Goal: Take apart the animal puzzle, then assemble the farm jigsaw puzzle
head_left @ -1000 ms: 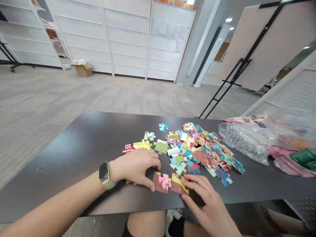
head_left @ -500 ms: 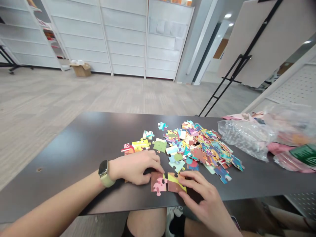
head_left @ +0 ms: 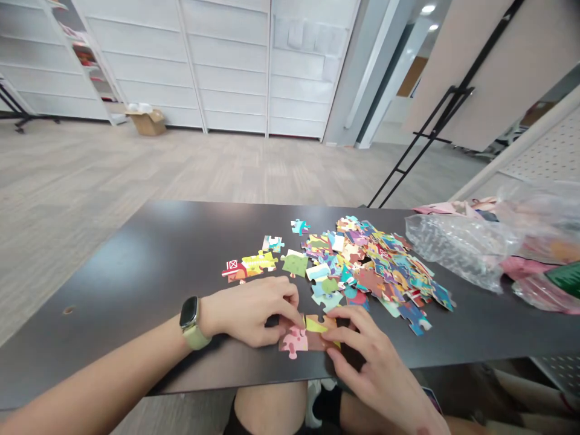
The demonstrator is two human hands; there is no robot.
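Near the table's front edge lie two puzzle pieces, side by side and touching. One is a brown and pink puzzle piece (head_left: 294, 343); its neighbour is a yellow and brown puzzle piece (head_left: 317, 329). My left hand (head_left: 256, 311), wearing a watch, has its thumb and bent fingers on the pink one's left and upper edge. On the right edge of the yellow and brown one, my right hand (head_left: 367, 347) grips with thumb and fingertips. Whether the pieces are fully interlocked I cannot tell. Beyond my hands lies a heap of loose puzzle pieces (head_left: 376, 266).
Left of the heap are a joined red and yellow cluster (head_left: 249, 266), a green piece (head_left: 295, 263) and two small blue-white pieces. Clear plastic bags (head_left: 462, 244) and pink packaging occupy the table's right end. A black easel stand (head_left: 419, 136) rises behind the dark table (head_left: 136, 272).
The gap between the two pieces has closed, with the yellow and brown piece now against the pink one. My left fingers have shifted slightly right; the camera view has tilted slightly.
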